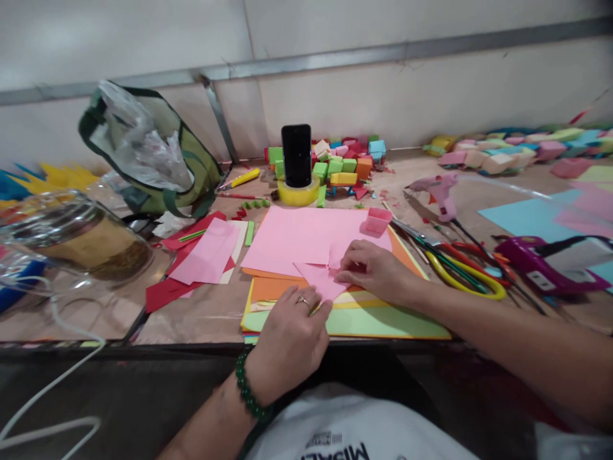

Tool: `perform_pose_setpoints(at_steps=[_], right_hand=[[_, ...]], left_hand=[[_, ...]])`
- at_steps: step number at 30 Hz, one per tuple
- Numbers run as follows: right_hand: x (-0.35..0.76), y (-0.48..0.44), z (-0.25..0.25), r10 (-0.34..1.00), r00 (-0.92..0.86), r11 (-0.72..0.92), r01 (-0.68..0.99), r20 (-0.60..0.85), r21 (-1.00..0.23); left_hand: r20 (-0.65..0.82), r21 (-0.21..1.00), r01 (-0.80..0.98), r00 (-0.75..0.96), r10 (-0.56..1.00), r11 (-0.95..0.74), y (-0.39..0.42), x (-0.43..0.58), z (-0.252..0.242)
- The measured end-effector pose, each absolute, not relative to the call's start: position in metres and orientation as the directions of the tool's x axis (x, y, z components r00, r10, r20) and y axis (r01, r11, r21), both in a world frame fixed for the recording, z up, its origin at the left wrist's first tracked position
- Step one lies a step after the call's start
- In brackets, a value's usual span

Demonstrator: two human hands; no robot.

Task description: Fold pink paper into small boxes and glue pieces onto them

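Note:
A piece of folded pink paper with crossing creases lies on a stack of coloured sheets. My right hand has thumb and fingers pinched together on its right part. At its lower left edge, the bent fingers of my left hand hold the paper; their tips are partly hidden. Under it are a large pink sheet and, nearer me, a light green sheet with orange ones. Just beyond my right hand stands a small pink paper box.
Scissors, a pink glue gun and a purple tool lie to the right. A phone stands in a tape roll. Leftward are pink strips, a jar and a green bag. Paper blocks pile behind.

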State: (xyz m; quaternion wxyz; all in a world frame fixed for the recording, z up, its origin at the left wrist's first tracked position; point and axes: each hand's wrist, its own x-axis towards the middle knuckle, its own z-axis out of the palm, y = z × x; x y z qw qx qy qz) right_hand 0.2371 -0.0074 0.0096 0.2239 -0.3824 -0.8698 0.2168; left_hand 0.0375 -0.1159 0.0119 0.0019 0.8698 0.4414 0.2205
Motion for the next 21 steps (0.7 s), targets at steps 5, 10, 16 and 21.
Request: perform_pose_setpoints(at_steps=[5,10,16,21], right_hand=[[0.236,-0.011,0.013,0.762,-0.603,0.621,0.573,0.238,-0.534],[0.237,-0.017,0.017,0.795,-0.549,0.597,0.636,0.257,-0.489],[0.244,-0.019,0.019,0.827,-0.522,0.55,0.676,0.208,-0.49],[0.25,-0.023,0.024,0.847,-0.505,0.51,0.685,0.166,-0.52]], left_hand=[[0.293,0.255,0.776,0.506,0.811,-0.576,-0.114,0.039,0.018],[0.196,0.236,0.787,0.536,0.821,-0.571,-0.108,0.045,0.029],[0.149,0.214,0.798,0.543,0.826,-0.563,-0.104,0.052,0.036],[0.112,0.211,0.818,0.524,0.844,-0.535,-0.103,0.055,0.039]])
